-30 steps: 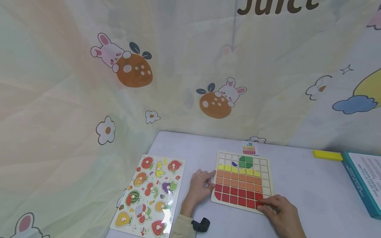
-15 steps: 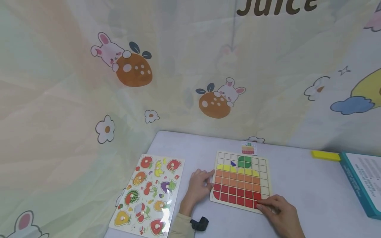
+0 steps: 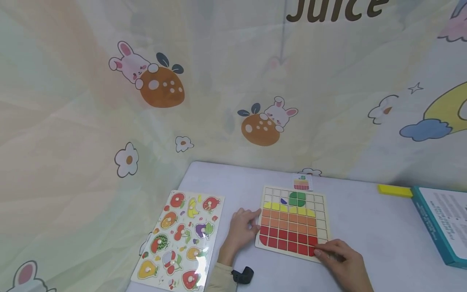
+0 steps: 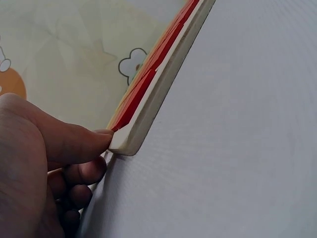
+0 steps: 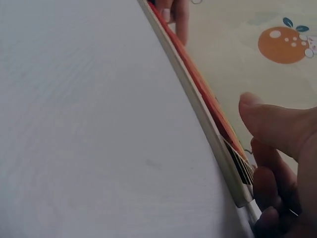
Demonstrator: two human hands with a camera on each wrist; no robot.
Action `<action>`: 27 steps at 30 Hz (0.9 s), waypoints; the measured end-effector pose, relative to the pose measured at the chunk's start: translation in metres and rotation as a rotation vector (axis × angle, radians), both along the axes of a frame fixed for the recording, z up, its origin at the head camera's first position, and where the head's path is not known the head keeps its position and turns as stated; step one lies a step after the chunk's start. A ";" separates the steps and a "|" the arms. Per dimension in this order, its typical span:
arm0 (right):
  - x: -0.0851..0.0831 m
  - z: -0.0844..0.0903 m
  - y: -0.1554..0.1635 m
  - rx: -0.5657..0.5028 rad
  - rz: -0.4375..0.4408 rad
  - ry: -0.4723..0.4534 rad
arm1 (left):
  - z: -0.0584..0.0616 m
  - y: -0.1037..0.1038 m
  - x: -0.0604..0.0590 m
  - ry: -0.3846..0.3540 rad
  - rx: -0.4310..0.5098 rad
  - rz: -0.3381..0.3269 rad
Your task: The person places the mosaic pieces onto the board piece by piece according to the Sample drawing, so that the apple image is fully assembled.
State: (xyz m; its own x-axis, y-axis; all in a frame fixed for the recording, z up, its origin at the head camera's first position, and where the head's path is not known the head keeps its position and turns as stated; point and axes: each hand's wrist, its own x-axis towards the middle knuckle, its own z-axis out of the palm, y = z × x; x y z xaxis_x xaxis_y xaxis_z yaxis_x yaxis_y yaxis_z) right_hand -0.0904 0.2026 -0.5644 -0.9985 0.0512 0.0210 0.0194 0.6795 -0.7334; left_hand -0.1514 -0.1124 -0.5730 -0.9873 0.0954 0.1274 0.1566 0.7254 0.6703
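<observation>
A pale square grid board (image 3: 322, 224) lies on the table in the head view, with yellow, orange and red rows, a green patch and a small blue piece. My left hand (image 3: 238, 229) is at its left edge, index finger and thumb touching the side spread apart. In the left wrist view that thumb (image 4: 89, 144) rests at the board's corner. My right hand (image 3: 343, 259) pinches the red corner tile (image 3: 311, 252) at the lower right, thumb and index at the tile's outer side. The right wrist view shows the right thumb (image 5: 267, 116) above the board's far end.
Left of the board lies a fruit-picture puzzle (image 3: 182, 239) with knobs. A small pattern card (image 3: 302, 182) sits behind the board. At the right are a yellow block (image 3: 395, 190) and a teal-edged book or box (image 3: 434, 227). A printed cloth (image 3: 211, 81) hangs behind the table.
The red corner tile has settled inward, level with its row, with the right fingertips following it slightly left. My left hand keeps its place on the board. The head view has shifted a little.
</observation>
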 end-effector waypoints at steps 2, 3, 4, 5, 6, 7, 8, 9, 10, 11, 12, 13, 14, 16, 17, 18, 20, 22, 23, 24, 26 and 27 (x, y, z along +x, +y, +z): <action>0.001 -0.001 0.001 -0.043 -0.034 -0.007 | 0.001 0.000 0.001 -0.008 0.004 0.003; 0.002 -0.002 0.002 -0.056 -0.044 -0.006 | 0.001 0.000 0.002 -0.012 0.007 0.003; 0.003 -0.003 0.002 -0.066 -0.050 -0.005 | 0.001 0.001 0.002 -0.013 0.009 0.002; 0.003 -0.003 0.002 -0.069 -0.053 -0.003 | 0.002 0.001 0.002 -0.011 0.008 -0.001; 0.004 -0.003 0.002 -0.069 -0.054 0.002 | 0.002 0.001 0.003 -0.010 0.008 -0.005; 0.004 -0.003 0.002 -0.069 -0.051 0.007 | 0.002 0.001 0.003 -0.010 0.005 -0.007; 0.004 -0.003 0.002 -0.066 -0.047 0.015 | 0.002 0.001 0.003 -0.009 0.004 -0.010; 0.004 -0.002 0.002 -0.062 -0.045 0.023 | 0.002 0.001 0.003 -0.007 0.004 -0.012; 0.004 -0.002 0.002 -0.054 -0.045 0.027 | 0.002 0.002 0.003 -0.007 0.005 -0.014; 0.004 -0.001 0.002 -0.046 -0.047 0.029 | 0.001 0.002 0.002 -0.007 0.005 -0.015; 0.003 -0.001 0.002 -0.041 -0.048 0.028 | 0.002 0.002 0.002 -0.010 0.004 -0.016; 0.003 -0.001 0.003 -0.040 -0.049 0.026 | 0.001 0.002 0.001 -0.015 0.001 -0.015; 0.003 0.000 0.002 -0.039 -0.050 0.021 | 0.001 0.002 0.001 -0.016 0.000 -0.016; 0.003 -0.001 0.003 -0.038 -0.054 0.012 | 0.001 0.002 0.000 -0.021 -0.003 -0.019; 0.003 -0.001 0.003 -0.037 -0.056 0.007 | 0.001 0.002 -0.001 -0.024 -0.005 -0.020; 0.004 -0.001 0.003 -0.042 -0.057 0.004 | 0.001 0.002 0.000 -0.029 -0.010 -0.021; 0.004 -0.001 0.003 -0.047 -0.058 -0.002 | 0.000 0.003 0.000 -0.029 -0.010 -0.023; 0.005 0.000 0.003 -0.049 -0.057 -0.015 | -0.001 0.003 0.000 -0.025 -0.013 -0.026; 0.005 0.000 0.003 -0.054 -0.054 -0.024 | -0.002 0.003 0.000 -0.022 -0.018 -0.026; 0.005 0.000 0.002 -0.061 -0.053 -0.033 | -0.002 0.002 0.000 -0.013 -0.022 -0.027; 0.004 -0.001 0.001 -0.066 -0.048 -0.056 | -0.002 0.000 0.000 -0.004 -0.029 -0.027; 0.004 -0.001 0.001 -0.067 -0.044 -0.070 | -0.002 -0.001 0.001 -0.001 -0.036 -0.026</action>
